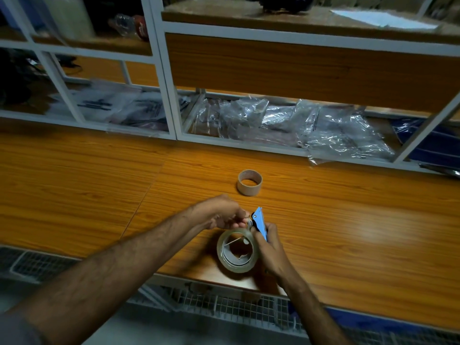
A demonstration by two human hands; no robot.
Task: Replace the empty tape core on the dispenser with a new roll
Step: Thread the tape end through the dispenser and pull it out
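Note:
A blue tape dispenser [259, 221] is held above the wooden table's front edge, with a roll of clear tape [236, 252] on it. My right hand [267, 247] grips the dispenser's handle, and the roll hangs to its left. My left hand [222, 214] pinches something small at the dispenser's front end, beside its roller; what it pinches is too small to tell. The empty brown cardboard core [249, 182] stands on the table [348, 232] just beyond the hands, untouched.
White-framed shelves [171, 95] rise behind the table, holding crumpled clear plastic bags [298, 123] at table level. A wire mesh rack [224, 305] runs below the table's front edge.

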